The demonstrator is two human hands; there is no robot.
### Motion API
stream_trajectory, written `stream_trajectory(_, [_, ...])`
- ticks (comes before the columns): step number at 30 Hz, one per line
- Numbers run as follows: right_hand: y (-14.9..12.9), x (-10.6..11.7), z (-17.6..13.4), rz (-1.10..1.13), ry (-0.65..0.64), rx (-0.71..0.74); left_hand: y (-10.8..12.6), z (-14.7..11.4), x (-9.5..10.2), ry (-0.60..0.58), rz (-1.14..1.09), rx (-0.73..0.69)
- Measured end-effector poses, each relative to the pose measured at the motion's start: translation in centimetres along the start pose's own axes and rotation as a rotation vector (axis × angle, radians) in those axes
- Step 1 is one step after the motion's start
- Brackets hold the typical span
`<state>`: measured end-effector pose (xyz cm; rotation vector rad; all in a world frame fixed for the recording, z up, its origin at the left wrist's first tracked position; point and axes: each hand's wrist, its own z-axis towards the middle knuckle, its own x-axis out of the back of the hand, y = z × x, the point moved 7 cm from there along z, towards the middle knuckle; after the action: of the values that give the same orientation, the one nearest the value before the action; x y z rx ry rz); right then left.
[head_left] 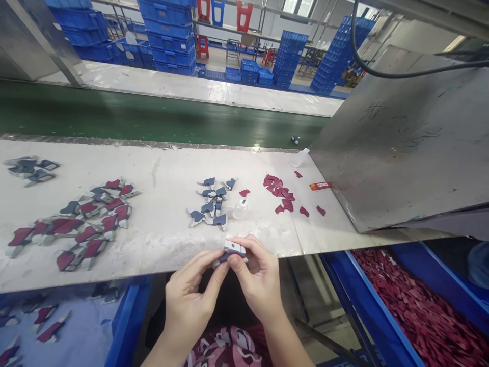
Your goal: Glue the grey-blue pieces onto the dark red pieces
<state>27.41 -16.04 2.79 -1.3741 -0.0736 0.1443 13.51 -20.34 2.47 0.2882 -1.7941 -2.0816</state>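
Observation:
Both my hands pinch one small grey and dark-blue plastic part (234, 247) at the table's front edge. My left hand (194, 285) grips its left end between thumb and fingers. My right hand (257, 278) closes on the right end, its thumb pressing the near side, where a bit of red shows. Beyond the hands lies a group of blue-grey parts (208, 206). Beside them stands a small clear squeeze bottle (240, 209), with a red piece (244, 193) at its tip. Loose dark-red pieces (280, 191) are scattered farther right.
Red-and-grey parts (87, 221) cover the table's left side. Behind runs a green conveyor belt (171, 120) carrying one small part (295, 138). A metal panel (405, 137) bounds the right. Blue bins with red pieces (428, 300) and parts (49, 326) sit below the table edge.

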Motion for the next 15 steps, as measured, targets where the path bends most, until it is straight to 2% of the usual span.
stream_trajectory(4, [0.51,0.05,-0.04,0.009,0.04,-0.037,-0.66,0.14,-0.06,-0.005,-0.037,0.101])
stream_trajectory(9, [-0.05,0.08,-0.36,-0.026,0.05,0.0,-0.96,0.29,-0.09,-0.023,-0.116,0.161])
stream_trajectory(15, [0.63,-0.07,-0.6,0.088,0.128,-0.066,-1.01,0.33,-0.32,-0.048,-0.184,0.229])
